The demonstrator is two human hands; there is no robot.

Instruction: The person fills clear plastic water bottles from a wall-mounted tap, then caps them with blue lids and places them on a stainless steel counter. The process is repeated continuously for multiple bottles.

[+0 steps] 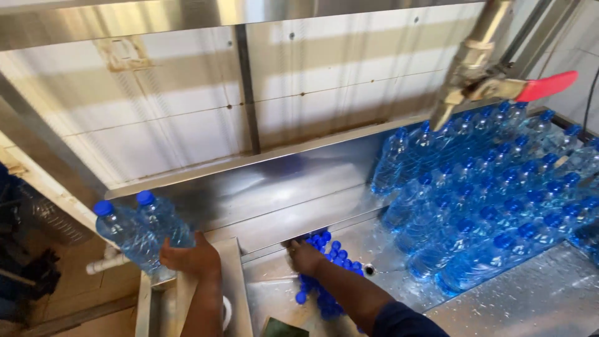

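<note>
Blue caps top almost everything in the head view: the left hand wraps its fingers around the bases of two clear capped bottles, holding them tilted out past the left edge of the steel trough, over the gap beside the pipework. Held only low down and together, the pair looks top-heavy to me; a wet grip could let one slide free and drop off the side. The right hand reaches into the heap of loose blue caps by the drain hole; whether its fingers are closed on any I cannot tell. Caps nudged sideways could roll to that drain. On the right, a big pile of filled bottles leans under the red-handled valve and might shift if bumped.
</note>
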